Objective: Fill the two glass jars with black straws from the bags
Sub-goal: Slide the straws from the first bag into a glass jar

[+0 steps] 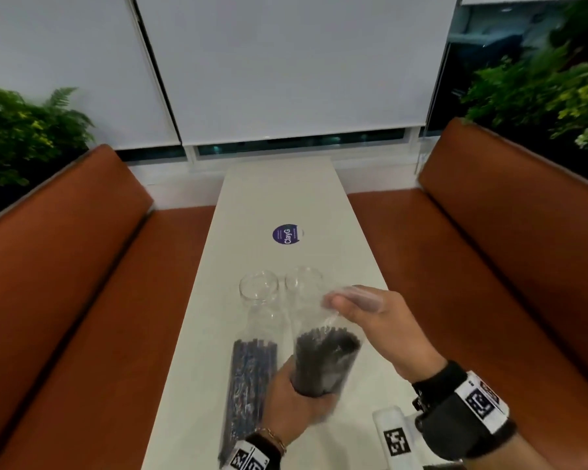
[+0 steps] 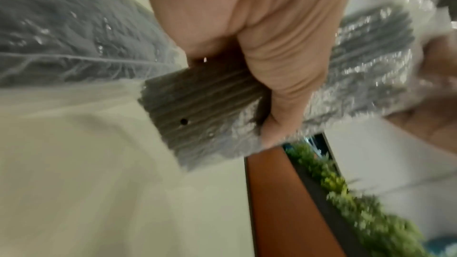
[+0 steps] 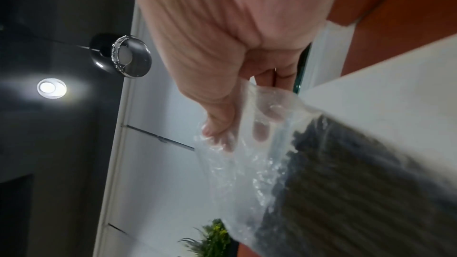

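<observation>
A clear bag of black straws (image 1: 325,359) is held upright above the white table (image 1: 279,195). My left hand (image 1: 294,407) grips its lower end; in the left wrist view the fingers (image 2: 284,77) wrap the bundle (image 2: 205,116). My right hand (image 1: 367,312) pinches the bag's empty plastic top, also seen in the right wrist view as thumb and fingers (image 3: 222,128) on crumpled film (image 3: 249,159). Two empty glass jars stand just beyond: the left jar (image 1: 258,288) and the right jar (image 1: 302,279). A second bag of straws (image 1: 248,395) lies flat on the table to the left.
Orange-brown benches (image 1: 92,283) (image 1: 489,266) flank the narrow table. A round purple sticker (image 1: 287,234) sits on the tabletop past the jars. Plants (image 1: 21,130) stand behind both benches, white blinds at the far end.
</observation>
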`<state>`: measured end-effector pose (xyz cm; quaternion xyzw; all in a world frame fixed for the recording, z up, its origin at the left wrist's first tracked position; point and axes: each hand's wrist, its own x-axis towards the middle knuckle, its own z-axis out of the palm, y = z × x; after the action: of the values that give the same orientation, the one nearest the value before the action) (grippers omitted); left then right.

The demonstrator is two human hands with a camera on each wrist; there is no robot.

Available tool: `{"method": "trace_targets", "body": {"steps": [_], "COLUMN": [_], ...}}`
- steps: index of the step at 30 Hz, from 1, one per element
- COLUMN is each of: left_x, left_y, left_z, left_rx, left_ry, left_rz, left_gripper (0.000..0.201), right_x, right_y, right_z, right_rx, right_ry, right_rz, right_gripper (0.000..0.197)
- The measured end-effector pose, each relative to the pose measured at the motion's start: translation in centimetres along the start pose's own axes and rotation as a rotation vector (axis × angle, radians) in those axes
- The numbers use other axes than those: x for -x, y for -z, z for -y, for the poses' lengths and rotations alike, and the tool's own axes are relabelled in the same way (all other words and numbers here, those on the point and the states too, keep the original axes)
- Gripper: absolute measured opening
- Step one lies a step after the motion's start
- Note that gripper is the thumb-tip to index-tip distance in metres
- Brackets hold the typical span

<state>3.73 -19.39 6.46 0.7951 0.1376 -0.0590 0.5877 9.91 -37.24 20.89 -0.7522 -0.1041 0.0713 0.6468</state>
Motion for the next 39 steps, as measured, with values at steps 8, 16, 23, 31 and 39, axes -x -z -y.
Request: {"method": "trace_targets", "body": {"steps": [8,16,23,31,39], "left_x": [-1.8,-1.8,-2.0,-2.4,-3.5], "left_y": [-4.3,-4.9,-5.0,-3.7,-2.3], "left_z": [-2.9,-2.3,-2.3,-2.6,-3.6], "left_rx": [0.03,0.121,0.141,0.282,0.192], "left_ry": [-0.076,-0.039,-0.134,-0.322,-0.411], "left_rz": [-0.097,-0.12,-0.113,0.083,0.225], "left_gripper": [0.054,0.054,0.055,0.092,0.103], "right_x": [1.1,2.2,1.9,2.5,2.0], "right_y": [1.3,1.4,0.4,1.3,2.5], "right_z": [-2.5,-0.1,0.5,1.0,2.1], "right_rx": [0.172,1.068,1.125,1.007,0.947], "right_ry": [0.012,0.612,0.609,0.341,0.384], "right_rz": [-0.001,-0.1,-0.039,0.365,0.442], "right_gripper": [0.012,0.037,0.014,0.008,0.006]}}
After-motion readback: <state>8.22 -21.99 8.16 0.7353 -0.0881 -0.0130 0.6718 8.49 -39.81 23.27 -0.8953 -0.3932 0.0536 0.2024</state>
